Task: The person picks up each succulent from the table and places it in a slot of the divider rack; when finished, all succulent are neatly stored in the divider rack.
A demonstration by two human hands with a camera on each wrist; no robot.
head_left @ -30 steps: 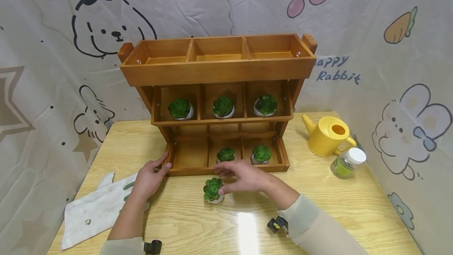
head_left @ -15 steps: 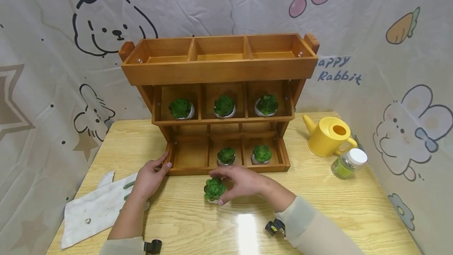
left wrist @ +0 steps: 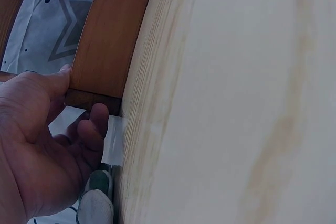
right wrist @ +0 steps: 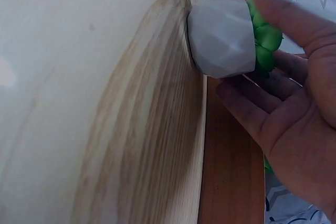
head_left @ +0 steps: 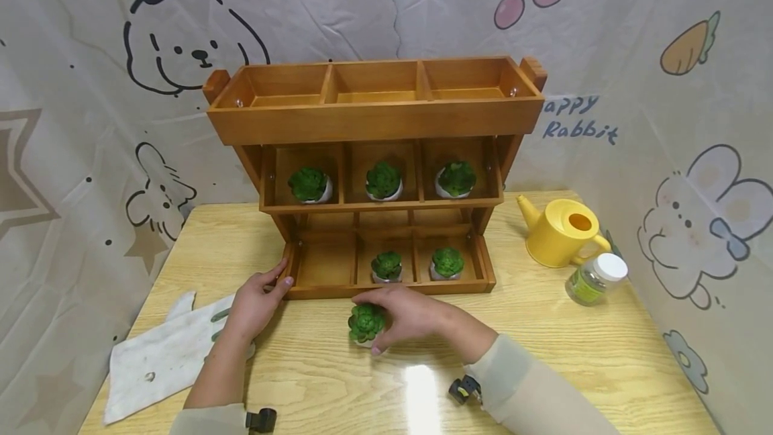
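A small artificial succulent in a white faceted pot [right wrist: 223, 38] stands on the table in front of a three-tier wooden plant shelf [head_left: 374, 123]. My right hand [head_left: 407, 317] curves round its right side, fingers behind and thumb in front. In the right wrist view, fingertips [right wrist: 228, 94] are right at the pot's side and the thumb overlaps the green leaves [right wrist: 266, 43]. My left hand [head_left: 256, 304] holds the shelf's lower left front corner; the left wrist view shows fingers on both sides of the board's end [left wrist: 92, 100].
Potted succulents fill the middle tier [head_left: 380, 207], and two sit in the bottom tier's middle and right compartments. A yellow watering can [head_left: 552, 233] and a white-capped jar [head_left: 594, 280] stand at the right. White gloves [head_left: 163, 361] lie at the left, under the left forearm.
My right hand has moved slightly left and toward me, its thumb and fingers coming round the succulent. The pot stays about where it was. My left hand has not moved.
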